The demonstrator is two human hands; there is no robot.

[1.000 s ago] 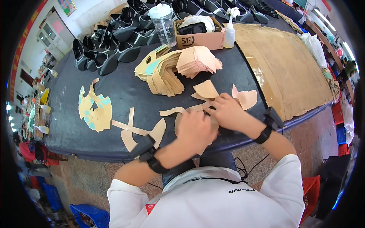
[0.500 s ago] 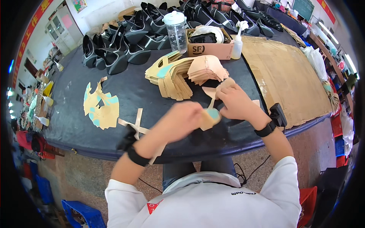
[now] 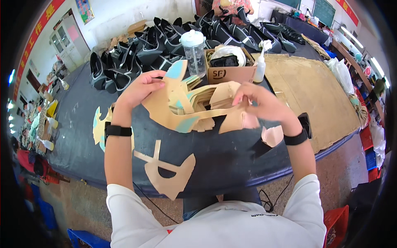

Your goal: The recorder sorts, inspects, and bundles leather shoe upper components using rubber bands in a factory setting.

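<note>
Raised above the table, a tan shoe upper piece (image 3: 163,113) with teal patches spans both hands. My left hand (image 3: 140,89) pinches its left part between thumb and fingers. At its right end, where a narrow strap leads to a pinkish part, the curled fingers of my right hand (image 3: 262,102) grip it; they are slightly blurred. Just behind hangs partly hidden a stack of similar tan pieces (image 3: 202,97). Nearer me lies a flat tan cut piece (image 3: 171,175) with a crossing strap. A small pink piece (image 3: 273,136) rests below my right hand.
Tan and teal pieces (image 3: 98,128) lie beside my left forearm. Farther back stand many black shoes (image 3: 120,66), a lidded clear bottle (image 3: 194,56), a cardboard box (image 3: 231,74) and a squeeze bottle (image 3: 259,69). A cardboard sheet (image 3: 322,99) covers the right side. Someone (image 3: 231,6) is at the far edge.
My left hand has moved left and away from me, and the shoe upper piece, bunched before, is now spread between my hands. The flat cut piece is uncovered.
</note>
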